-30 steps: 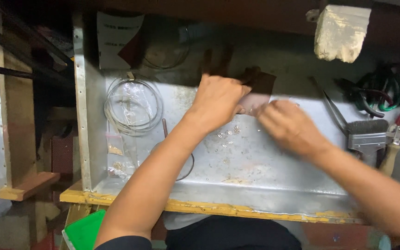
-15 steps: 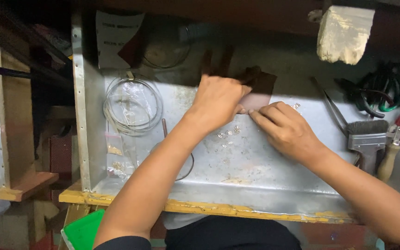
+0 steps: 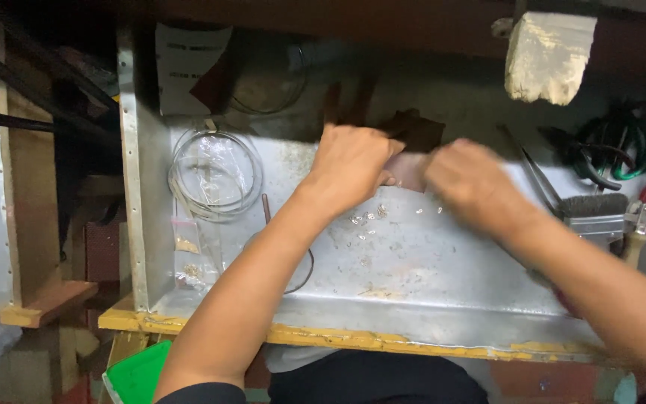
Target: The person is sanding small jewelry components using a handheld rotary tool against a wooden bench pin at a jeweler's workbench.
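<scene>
Hands working over metal tray (image 3: 428,299), left hand (image 3: 353,161) gripping brown sheet (image 3: 411,153), right hand (image 3: 469,179) motion-blurred, grip indeterminable, small metal pieces (image 3: 371,217) lying just beneath.

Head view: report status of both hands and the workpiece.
Left hand pressed down on small brown piece on metal tray. Right hand at same piece, blurred, grip unclear. Tiny bright bits loose just below. Tweezers lie clear to the right.

Wire coil (image 3: 214,176) lies left on the metal tray (image 3: 428,284), brush (image 3: 596,213) right, small rings (image 3: 368,221) between.
</scene>
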